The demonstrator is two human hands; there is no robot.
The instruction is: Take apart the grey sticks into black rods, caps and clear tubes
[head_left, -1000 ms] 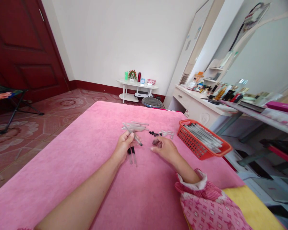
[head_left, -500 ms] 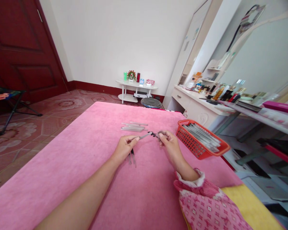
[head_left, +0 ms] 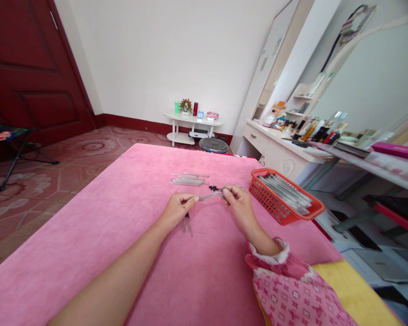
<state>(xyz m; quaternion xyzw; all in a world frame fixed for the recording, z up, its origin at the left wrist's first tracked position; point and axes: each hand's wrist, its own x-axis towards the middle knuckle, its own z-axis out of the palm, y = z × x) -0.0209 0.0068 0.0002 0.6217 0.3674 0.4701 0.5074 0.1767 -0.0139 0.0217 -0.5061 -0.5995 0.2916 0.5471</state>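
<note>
My left hand pinches one end of a thin clear pen tube held level above the pink cloth. My right hand pinches the tube's other end, fingers closed on it. Under my left hand lie two assembled pens with black tips. Farther out lies a small pile of clear tubes. Several small black caps sit just beyond the held tube.
A red plastic basket full of finished pens stands at the right on the cloth. Beyond it is a white dressing table crowded with bottles. A small white side table stands by the far wall, a dark red door at left.
My right hand rose from the cloth and came to the tube's free end. My left hand swung the tube from pointing down to level between both hands.
</note>
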